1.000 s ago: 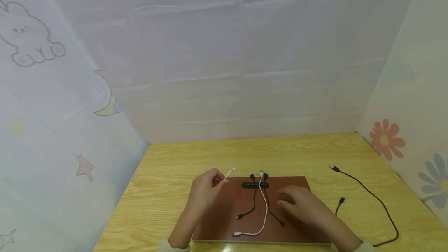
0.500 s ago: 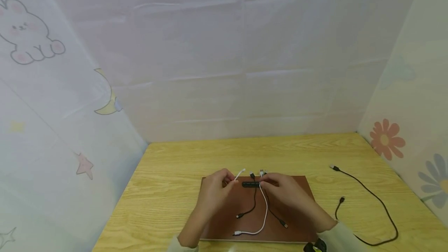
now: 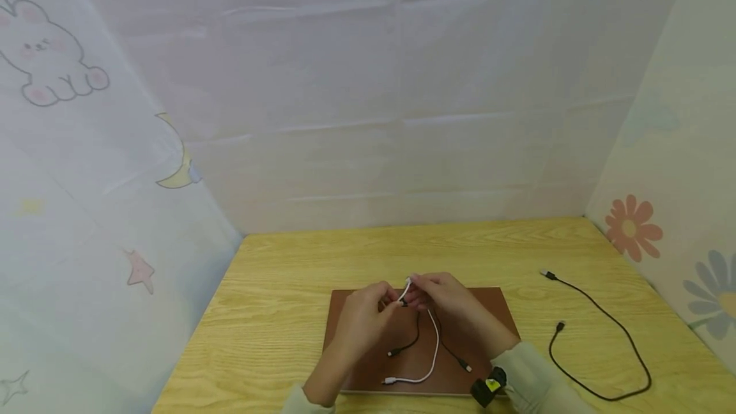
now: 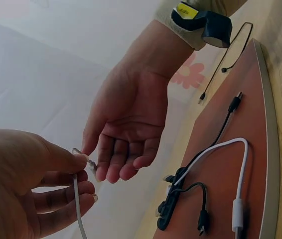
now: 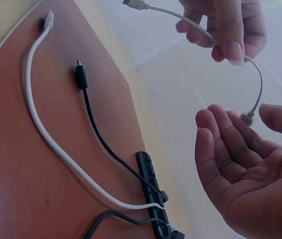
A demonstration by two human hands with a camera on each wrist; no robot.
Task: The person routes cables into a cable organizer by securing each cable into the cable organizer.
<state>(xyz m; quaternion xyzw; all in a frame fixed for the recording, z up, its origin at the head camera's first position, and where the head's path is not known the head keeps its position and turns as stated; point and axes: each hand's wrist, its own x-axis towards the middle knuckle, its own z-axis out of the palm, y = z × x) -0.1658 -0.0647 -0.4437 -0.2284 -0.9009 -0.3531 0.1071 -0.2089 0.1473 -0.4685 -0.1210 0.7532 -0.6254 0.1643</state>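
My left hand [image 3: 365, 315] pinches a short white USB cable [image 5: 260, 82] between thumb and fingers, above a brown board. One plug hangs below the grip in the right wrist view. My right hand [image 3: 445, 296] is beside that plug [image 5: 248, 118], with thumb and fingers spread around it. No firm pinch shows there. Under the hands, a black cable clip strip [image 5: 146, 172] sits on the board, holding a white cable [image 5: 56, 144] and two black cables [image 5: 98, 134]. The hands hide most of the strip in the head view.
The brown board [image 3: 362, 363] lies on a wood-grain table [image 3: 259, 312]. A longer black cable [image 3: 629, 331] curves over the table at the right. Printed cloth walls [image 3: 368, 114] stand behind and at both sides. A black device [image 3: 489, 387] is strapped to the right wrist.
My left hand has moved right with the white cable. My right hand has come in from the right, passed over the strip and reached the cable's end.
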